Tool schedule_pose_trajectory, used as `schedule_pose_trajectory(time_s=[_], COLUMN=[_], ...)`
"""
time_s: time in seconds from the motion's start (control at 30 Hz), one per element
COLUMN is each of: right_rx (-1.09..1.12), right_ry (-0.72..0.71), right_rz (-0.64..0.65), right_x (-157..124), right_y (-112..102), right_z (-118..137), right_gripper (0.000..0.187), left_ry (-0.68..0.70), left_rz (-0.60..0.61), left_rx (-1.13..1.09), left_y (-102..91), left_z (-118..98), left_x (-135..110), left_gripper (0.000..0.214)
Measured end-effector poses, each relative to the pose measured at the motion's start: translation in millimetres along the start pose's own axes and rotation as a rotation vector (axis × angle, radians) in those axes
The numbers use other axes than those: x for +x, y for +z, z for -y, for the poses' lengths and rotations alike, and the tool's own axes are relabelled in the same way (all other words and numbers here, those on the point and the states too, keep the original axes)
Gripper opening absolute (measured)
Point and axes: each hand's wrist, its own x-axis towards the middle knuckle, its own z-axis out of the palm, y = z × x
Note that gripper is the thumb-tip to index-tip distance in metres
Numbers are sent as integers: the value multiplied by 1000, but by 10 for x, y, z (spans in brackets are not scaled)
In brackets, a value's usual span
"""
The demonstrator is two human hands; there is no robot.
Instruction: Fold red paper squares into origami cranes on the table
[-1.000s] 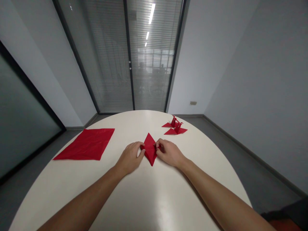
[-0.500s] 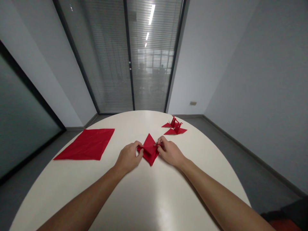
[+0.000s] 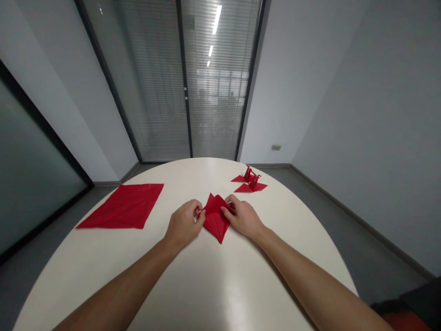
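A piece of folded red origami paper (image 3: 217, 220), kite-like with a point toward me and two peaks at its far side, is between my hands over the table. My left hand (image 3: 184, 221) pinches its left corner between thumb and fingers. On the opposite side, my right hand (image 3: 244, 216) grips the right edge, thumb on top and fingers behind. The fingertips of both hands are partly hidden by the paper.
Two finished red paper cranes (image 3: 253, 185) stand close together at the back right of the round white table (image 3: 193, 285). A large red paper sheet (image 3: 126, 207) lies flat at the left. Something dark and red (image 3: 409, 308) shows at the lower right, beyond the table edge.
The paper has turned slightly, and its near point has shifted right and toward me. Its far side now shows two peaks instead of one. My right thumb now lies on top of the paper.
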Motion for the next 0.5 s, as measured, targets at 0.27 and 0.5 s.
schedule_pose_trajectory(time_s=[0.27, 0.5], right_rx=[-3, -111], right_ry=[8, -47], right_rz=[10, 37], right_x=[-10, -30], right_y=[11, 9], right_z=[63, 100], right_gripper=[16, 22], left_ry=[2, -71], left_rz=[-8, -42], left_rx=[14, -32], left_y=[25, 38], left_z=[-39, -68], left_x=[4, 0], left_gripper=[6, 6])
